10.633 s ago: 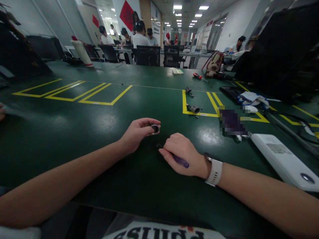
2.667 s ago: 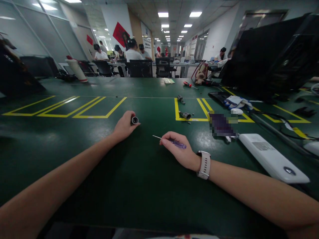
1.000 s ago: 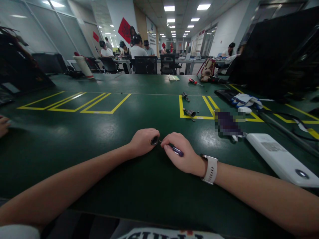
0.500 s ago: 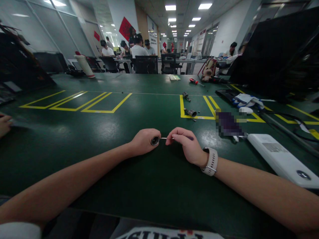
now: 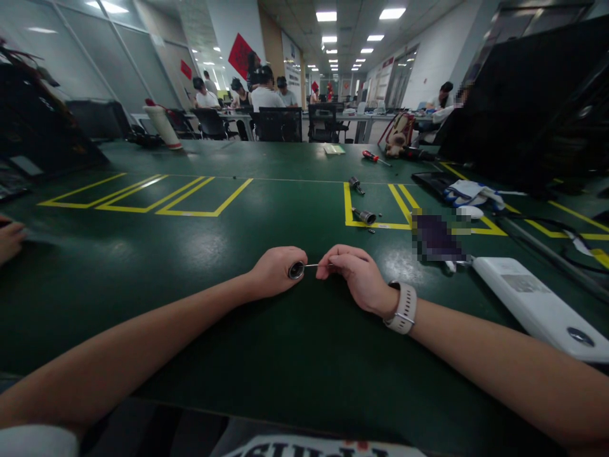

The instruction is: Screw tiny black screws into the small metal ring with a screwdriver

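My left hand (image 5: pixel 271 273) is closed around a hollow metal cylinder (image 5: pixel 295 270), its round open end facing me. From the right, my right hand (image 5: pixel 354 276) pinches a small thin-shafted screwdriver (image 5: pixel 311 265). Its shaft runs level to the side of the cylinder; whether the tip sits inside a hole there is hidden by my left fingers. The handle is mostly covered by my right hand. Both hands are low over the green table (image 5: pixel 266 362), close together.
Metal parts (image 5: pixel 365 216) lie inside a yellow-taped area, with small pieces nearby. On the right are a blurred dark object (image 5: pixel 438 236), a white power bank (image 5: pixel 537 304), gloves (image 5: pixel 473 192) and cables. Farther back lies a red screwdriver (image 5: pixel 375 157). Another person's hand (image 5: pixel 10 240) shows at far left.
My right hand has turned slightly around the screwdriver, and its handle end has gone out of sight. My left hand and the cylinder stay in place. The other person's hand moved slightly.
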`<act>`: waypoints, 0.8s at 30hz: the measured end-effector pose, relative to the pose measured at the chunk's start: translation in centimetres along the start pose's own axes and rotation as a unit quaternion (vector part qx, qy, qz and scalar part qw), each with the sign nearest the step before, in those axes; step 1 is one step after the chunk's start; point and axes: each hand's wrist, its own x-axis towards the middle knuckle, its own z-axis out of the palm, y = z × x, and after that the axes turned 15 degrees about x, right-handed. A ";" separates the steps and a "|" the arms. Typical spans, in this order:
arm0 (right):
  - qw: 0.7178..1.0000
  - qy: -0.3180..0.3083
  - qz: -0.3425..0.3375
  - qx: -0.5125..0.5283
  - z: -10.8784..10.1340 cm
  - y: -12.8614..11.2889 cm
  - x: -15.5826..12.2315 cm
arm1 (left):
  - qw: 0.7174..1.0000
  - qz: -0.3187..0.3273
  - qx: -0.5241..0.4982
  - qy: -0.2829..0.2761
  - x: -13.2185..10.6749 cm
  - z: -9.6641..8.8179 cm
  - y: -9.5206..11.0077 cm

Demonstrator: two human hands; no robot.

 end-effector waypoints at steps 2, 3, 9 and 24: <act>1.000 0.001 0.001 0.010 -0.1 0.1 0.0 | 1.000 0.000 -0.006 -0.002 0.0 0.0 0.0; 1.000 -0.001 -0.009 0.001 0.0 0.1 -0.1 | 1.000 -0.003 -0.004 -0.002 0.0 0.1 0.0; 0.972 -0.020 -0.103 -0.210 0.9 -0.7 -1.1 | 0.999 -0.032 0.023 -0.001 0.2 0.2 0.1; 1.000 -0.019 -0.010 0.004 -0.1 -0.1 -0.1 | 1.000 -0.007 -0.005 0.000 0.0 0.0 0.0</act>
